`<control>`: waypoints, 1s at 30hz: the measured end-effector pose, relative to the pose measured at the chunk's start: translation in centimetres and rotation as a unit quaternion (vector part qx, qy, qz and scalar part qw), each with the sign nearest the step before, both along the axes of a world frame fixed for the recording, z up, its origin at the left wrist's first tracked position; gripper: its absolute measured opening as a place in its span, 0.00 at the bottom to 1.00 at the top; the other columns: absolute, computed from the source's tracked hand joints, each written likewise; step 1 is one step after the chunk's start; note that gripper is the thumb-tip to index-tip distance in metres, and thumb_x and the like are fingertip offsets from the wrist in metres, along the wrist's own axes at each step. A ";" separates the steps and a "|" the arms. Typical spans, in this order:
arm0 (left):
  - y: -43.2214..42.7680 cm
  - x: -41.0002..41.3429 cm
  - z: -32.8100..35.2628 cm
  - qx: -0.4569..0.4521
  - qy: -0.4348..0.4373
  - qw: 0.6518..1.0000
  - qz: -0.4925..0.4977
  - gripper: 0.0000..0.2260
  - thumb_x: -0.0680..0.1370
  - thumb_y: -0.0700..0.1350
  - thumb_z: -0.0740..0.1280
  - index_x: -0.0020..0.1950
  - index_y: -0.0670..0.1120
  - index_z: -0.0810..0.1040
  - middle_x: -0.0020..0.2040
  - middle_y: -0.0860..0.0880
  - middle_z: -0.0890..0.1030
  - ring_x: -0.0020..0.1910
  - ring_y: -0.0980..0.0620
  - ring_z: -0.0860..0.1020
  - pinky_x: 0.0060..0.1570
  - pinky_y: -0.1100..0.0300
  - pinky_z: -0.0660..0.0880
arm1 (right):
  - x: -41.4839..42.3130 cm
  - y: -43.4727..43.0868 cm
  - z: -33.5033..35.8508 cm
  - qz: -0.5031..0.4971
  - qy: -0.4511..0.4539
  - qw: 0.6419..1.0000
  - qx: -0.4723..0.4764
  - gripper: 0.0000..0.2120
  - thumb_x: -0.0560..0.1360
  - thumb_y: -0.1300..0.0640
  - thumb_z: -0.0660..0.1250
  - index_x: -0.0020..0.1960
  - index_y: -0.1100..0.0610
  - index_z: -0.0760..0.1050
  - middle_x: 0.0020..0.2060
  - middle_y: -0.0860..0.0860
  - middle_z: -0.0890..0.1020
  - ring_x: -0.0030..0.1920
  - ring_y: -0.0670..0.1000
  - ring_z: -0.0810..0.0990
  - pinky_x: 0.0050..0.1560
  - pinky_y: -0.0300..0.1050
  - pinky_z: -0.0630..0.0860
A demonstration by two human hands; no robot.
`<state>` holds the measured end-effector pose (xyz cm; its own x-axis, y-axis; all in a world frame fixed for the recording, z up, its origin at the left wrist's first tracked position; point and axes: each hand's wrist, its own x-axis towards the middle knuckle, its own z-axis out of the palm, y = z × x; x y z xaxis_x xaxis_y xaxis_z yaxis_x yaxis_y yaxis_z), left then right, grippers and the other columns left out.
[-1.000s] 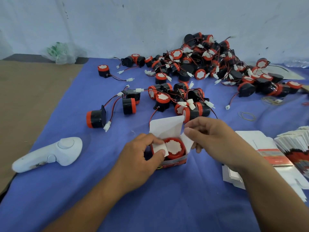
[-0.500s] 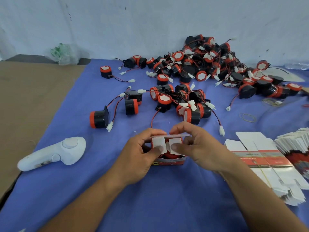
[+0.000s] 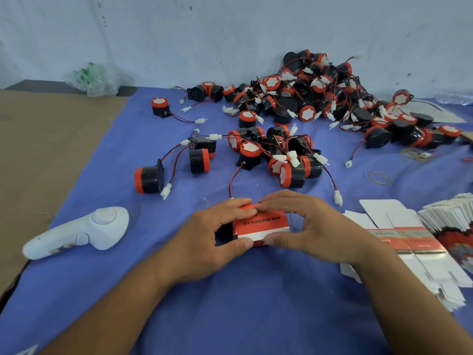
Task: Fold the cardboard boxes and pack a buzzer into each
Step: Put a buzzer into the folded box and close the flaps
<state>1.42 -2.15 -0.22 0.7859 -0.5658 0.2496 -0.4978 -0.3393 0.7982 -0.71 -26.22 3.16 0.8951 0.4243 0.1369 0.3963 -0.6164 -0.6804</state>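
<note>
On the blue cloth (image 3: 230, 308) we have the box (image 3: 261, 226) lying dead ahead, its long axis running 9 to 3 o'clock, with left hand (image 3: 202, 242) and right hand (image 3: 317, 231) equally near, each pinching one end, thumbs at 6 and fingertips (image 3: 240, 204) at 12.

the bare left forearm (image 3: 115, 303) and right forearm (image 3: 409, 303) reach in from below and converge. the left grip (image 3: 204, 242) and right grip (image 3: 314, 226) pinch a small red and white cardboard box (image 3: 261, 225), thumbs (image 3: 244, 244) on its near edge, fingertips (image 3: 247, 202) meeting along its far edge.
</note>
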 end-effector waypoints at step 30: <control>0.1 0.5 0.1 0.049 -0.039 0.998 0.008 0.27 0.78 0.50 0.65 0.76 0.50 0.62 0.76 0.59 0.63 0.74 0.68 0.59 0.71 0.70 0.59 | 0.3 1.5 -1.2 0.005 -0.034 0.999 -0.019 0.17 0.81 0.53 0.65 0.69 0.53 0.77 0.66 0.48 0.75 0.65 0.45 0.75 0.63 0.45 0.73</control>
